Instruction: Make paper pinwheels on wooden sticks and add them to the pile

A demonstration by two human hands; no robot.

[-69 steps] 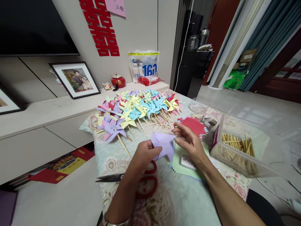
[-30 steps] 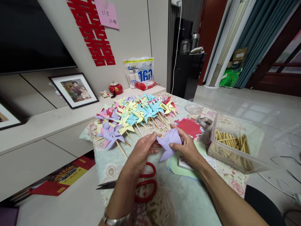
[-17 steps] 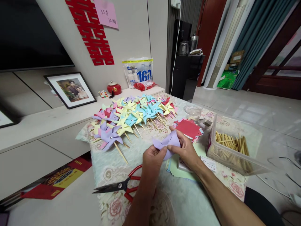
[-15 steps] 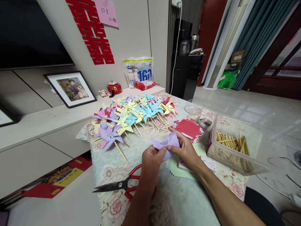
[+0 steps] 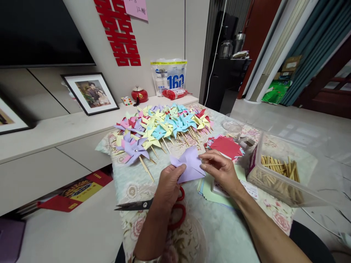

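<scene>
The purple paper (image 5: 193, 168) sits near the middle of the frame and looks part-made: flaps curl over its face, but no stick shows on it. The left hand (image 5: 170, 180) grips its left side between thumb and fingers; the right hand (image 5: 223, 168) is at its right edge, thumb and fingers slightly parted, and whether they pinch the paper I cannot tell. Above, across the centre of the frame, a broad heap of pinwheels (image 5: 179, 125) on sticks appears finished. Much material seems left to use: a stack of red sheets (image 5: 226, 146) right of centre, pale green sheets (image 5: 210, 197) below it, and many wooden sticks (image 5: 294, 177) in the clear box (image 5: 256, 168) at the right. Scissors (image 5: 135, 206) lie lower left of centre, partly behind the left forearm.
</scene>
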